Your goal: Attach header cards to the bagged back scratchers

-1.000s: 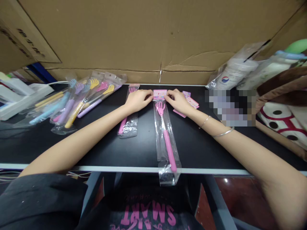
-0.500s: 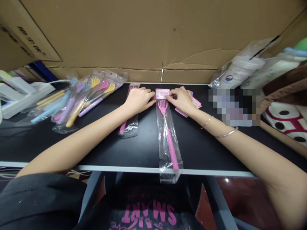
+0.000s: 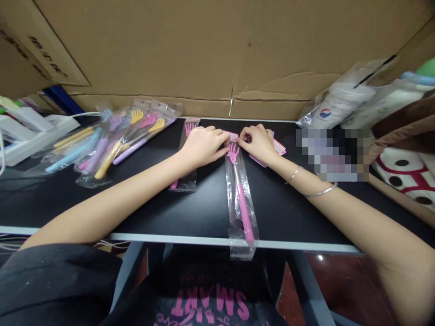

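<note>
A pink back scratcher (image 3: 244, 208) lies in a clear plastic bag (image 3: 234, 228), its claw end away from me and the bag's lower end hanging over the desk edge. A small pink printed card (image 3: 232, 135) is at the bag's top. My left hand (image 3: 206, 146) is closed at the card's left part, covering some of it. At the right end, my right hand (image 3: 258, 143) pinches the card between thumb and finger. Several loose pink cards (image 3: 279, 146) lie partly under my right hand. Another bagged pink back scratcher (image 3: 189, 129) is partly hidden behind my left hand.
Several bagged back scratchers (image 3: 117, 145) in mixed colours lie at the left, beside a white power strip (image 3: 41, 129). A bagged white cup (image 3: 340, 106) and a brown-handled bag (image 3: 404, 122) stand right. Cardboard (image 3: 190, 54) walls the desk's back.
My left hand has moved right onto the left part of the card, which it now partly covers. The card and bag have shifted slightly right; my right hand stays at the card's right end.
</note>
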### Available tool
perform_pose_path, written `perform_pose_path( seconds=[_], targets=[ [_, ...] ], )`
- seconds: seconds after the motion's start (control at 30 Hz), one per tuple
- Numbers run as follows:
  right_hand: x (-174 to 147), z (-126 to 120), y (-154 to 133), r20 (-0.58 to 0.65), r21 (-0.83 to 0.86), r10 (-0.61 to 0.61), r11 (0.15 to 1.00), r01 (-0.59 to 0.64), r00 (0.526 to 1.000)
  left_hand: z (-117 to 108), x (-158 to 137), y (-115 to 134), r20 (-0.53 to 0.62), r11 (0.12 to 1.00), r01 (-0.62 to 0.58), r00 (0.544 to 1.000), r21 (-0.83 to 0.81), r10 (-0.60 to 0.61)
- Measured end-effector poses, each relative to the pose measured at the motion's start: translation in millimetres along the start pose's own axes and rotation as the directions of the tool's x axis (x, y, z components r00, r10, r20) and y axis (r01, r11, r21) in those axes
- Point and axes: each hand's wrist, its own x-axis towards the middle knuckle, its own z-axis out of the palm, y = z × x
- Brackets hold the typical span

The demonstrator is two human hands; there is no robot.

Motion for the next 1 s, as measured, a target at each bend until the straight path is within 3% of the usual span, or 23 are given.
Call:
perform_pose_path(
  seconds=[0.2,0.37,0.47,0.6,0.83,1.0],
  targets=[
    [-2.6,0.1,-1.8,-0.047,-0.099,-0.105,0.99,0.1,0.993,2.9,-1.9,5.1,0.002,0.999,-0.043,0.999,0.018,0.043],
    [-6.7,-6.1,-8.9,-0.072,-0.305,-0.28,0.92,0.247,0.957,5.9,-1.8,2.4,0.005,0.998,-0.051,0.999,0.032,0.051],
    [-8.9,-11.6,-14.3,-0.065,-0.347,-0.338,0.89,0.296,0.939,6.3,-1.3,1.2,0.013,0.997,-0.06,0.998,0.046,0.059],
    [-13.7,-21.3,-26.8,0.033,-0.298,-0.373,0.882,0.365,0.927,5.6,-0.4,-2.6,0.051,0.998,-0.051,0.997,0.048,0.049],
    [-31.1,-35.6,-58.9,0.203,-0.236,-0.511,0.802,0.548,0.835,4.1,3.3,-20.9,0.131,0.999,0.02,0.991,0.044,-0.025],
    [-41.4,-41.8,-68.0,0.266,-0.193,-0.542,0.78,0.595,0.797,8.6,4.8,-42.1,0.175,0.994,0.101,0.979,0.049,-0.109]
  ],
)
